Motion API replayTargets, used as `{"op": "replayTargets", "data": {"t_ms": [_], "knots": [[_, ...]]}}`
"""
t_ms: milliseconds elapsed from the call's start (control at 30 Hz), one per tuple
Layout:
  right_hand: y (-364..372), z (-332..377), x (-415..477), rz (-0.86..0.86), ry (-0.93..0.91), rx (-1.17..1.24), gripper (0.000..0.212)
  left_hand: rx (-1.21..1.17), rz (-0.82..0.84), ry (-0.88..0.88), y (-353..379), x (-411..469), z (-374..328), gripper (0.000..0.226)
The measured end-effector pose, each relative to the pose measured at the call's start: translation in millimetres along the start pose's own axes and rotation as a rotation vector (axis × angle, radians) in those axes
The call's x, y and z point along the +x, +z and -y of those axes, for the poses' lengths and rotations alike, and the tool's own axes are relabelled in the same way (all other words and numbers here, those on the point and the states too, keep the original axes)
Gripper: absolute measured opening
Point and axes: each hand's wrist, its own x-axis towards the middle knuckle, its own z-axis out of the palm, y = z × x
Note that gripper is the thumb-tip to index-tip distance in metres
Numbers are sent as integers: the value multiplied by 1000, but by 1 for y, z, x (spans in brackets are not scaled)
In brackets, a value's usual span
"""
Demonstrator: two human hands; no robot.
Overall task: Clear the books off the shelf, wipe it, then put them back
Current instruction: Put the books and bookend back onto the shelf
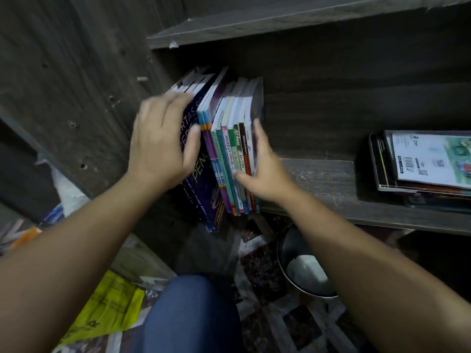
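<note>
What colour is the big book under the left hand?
The big book is dark navy with yellowish lettering; head view.

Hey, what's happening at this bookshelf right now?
A person is pressing a row of upright books between both hands on the dark wooden shelf. The left hand lies against the big dark blue book at the row's left end, and the right hand lies flat against its right end. A stack of books lies flat further right on the shelf.
</note>
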Motion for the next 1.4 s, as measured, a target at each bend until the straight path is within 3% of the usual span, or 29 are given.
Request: {"op": "replayTargets", "data": {"t_ms": [133,233,400,567,733,800,900,967,1100,1267,1400], "knots": [[5,-13,5,97,73,-86,102,-48,-8,21,12,-9,6,56],[0,-18,9,170,85,-119,101,-24,-118,-35,28,2,2,57],[-6,-19,9,209,58,-215,110,57,-234,-93,59,13,7,70],[7,-28,13,203,28,-210,120,129,-187,-217,79,26,5,99],[15,-36,18,235,57,-231,129,93,-83,-219,81,15,5,122],[15,-37,18,266,68,-210,139,6,-24,-255,77,-3,-3,121],[26,-37,18,207,75,-178,147,-109,-28,-335,71,-37,-17,94],[37,-38,17,83,72,-163,142,-121,-62,-323,64,-45,-17,83],[47,-43,12,-50,88,-76,127,-5,-16,-303,43,-12,-4,89],[32,-61,20,92,241,162,134,53,-17,-305,42,-12,-3,77],[39,-71,13,281,375,93,155,64,-14,-307,44,-16,-5,81]]}}
